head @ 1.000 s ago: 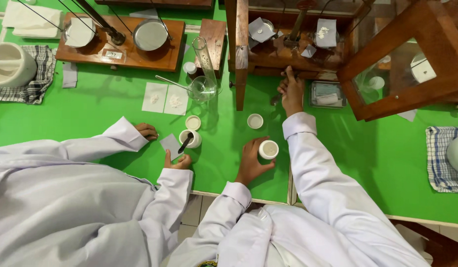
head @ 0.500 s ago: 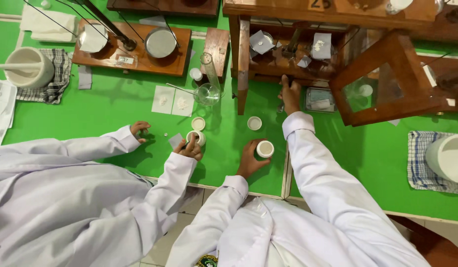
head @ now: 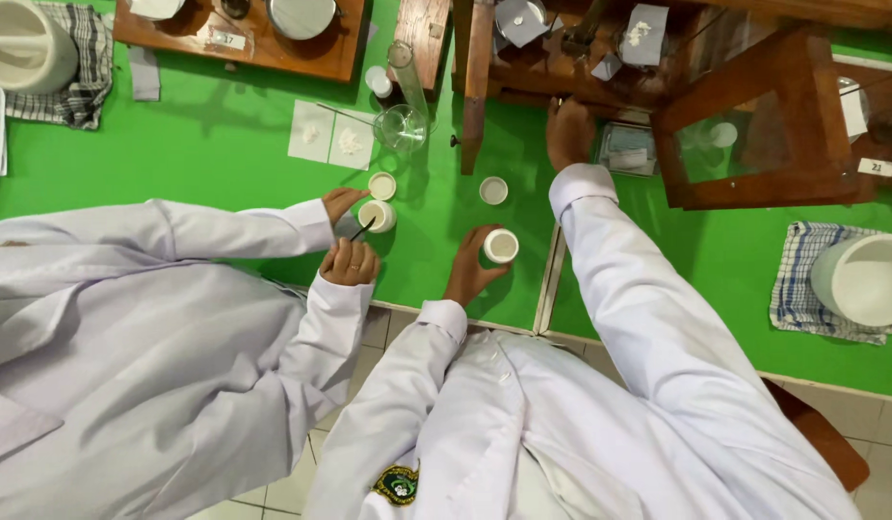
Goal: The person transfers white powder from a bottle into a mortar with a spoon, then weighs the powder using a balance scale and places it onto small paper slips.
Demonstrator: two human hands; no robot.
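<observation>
Steadying a small white pot (head: pixel 501 246) on the green table (head: pixel 224 164)

Left hand (head: pixel 468 274) is cupping the pot at centre; right hand (head: pixel 568 133) is reaching toward 1 o'clock, grip hidden; keeping the pot upright seems wise.

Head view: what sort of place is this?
Probably a pharmacy or chemistry teaching lab: a wooden balance case, a mortar on a checked cloth, and the left hand holding a small white pot on a green bench.

wood frame (head: pixel 473 87) blocks fwd, co-worker's hands (head: pixel 350 262) left
</observation>
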